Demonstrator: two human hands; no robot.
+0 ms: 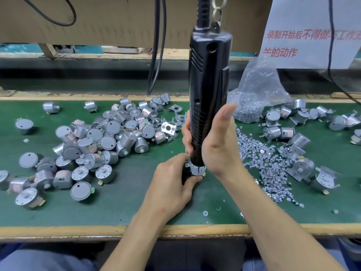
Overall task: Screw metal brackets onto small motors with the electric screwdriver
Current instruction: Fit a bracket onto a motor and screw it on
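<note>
One bracketed motor (197, 170) sits on the table (127, 208), pinched by the left hand (172, 184). The right hand (218, 145) grips the hanging electric screwdriver (209, 85) upright above it. Any tilt of the tool risks a slipped, cross-threaded fastening.

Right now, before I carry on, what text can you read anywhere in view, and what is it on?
"录制开始后不得做": red print, top line of the white paper sheet at upper right; a cable crosses the next character, then "工作", then the frame edge cuts it off.
"的动作": second line of the same sheet; its first character is clipped.
Labels on the motors: too small to read.
Electric screwdriver: no readable marking.
</note>
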